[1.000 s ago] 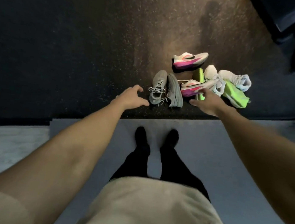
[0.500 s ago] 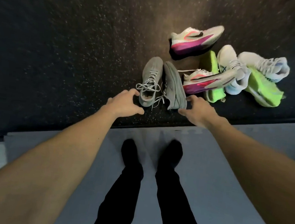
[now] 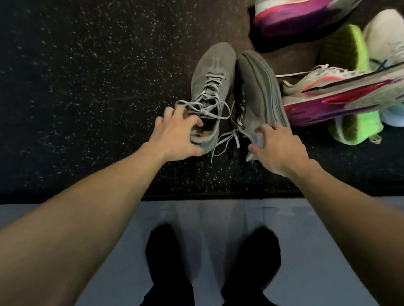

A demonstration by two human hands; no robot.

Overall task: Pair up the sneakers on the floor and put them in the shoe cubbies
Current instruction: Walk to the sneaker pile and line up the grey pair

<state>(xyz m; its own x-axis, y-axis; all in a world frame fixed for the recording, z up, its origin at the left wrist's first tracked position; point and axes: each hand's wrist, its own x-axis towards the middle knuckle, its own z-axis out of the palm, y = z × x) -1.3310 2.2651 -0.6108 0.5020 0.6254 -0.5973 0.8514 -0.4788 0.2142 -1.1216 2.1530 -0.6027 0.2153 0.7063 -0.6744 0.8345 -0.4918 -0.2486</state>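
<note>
Left hand [image 3: 176, 134] grips upright grey sneaker [image 3: 211, 77] at heel. Right hand [image 3: 276, 149] apparently clasps tipped grey sneaker [image 3: 260, 91]. Risk: loose laces [image 3: 225, 140] snag adj. pink-soled sneaker [image 3: 355, 95].

Dim, warm pool of light on the speckled mat [image 3: 80, 61], blurred upper-right edge, wide-angle stretch.

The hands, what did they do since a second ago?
Both reached forward and down. The left hand now grips the heel of the upright grey sneaker; the right hand left the pink sneaker and grips the grey sneaker on its side. The shoes lie where they were.
</note>
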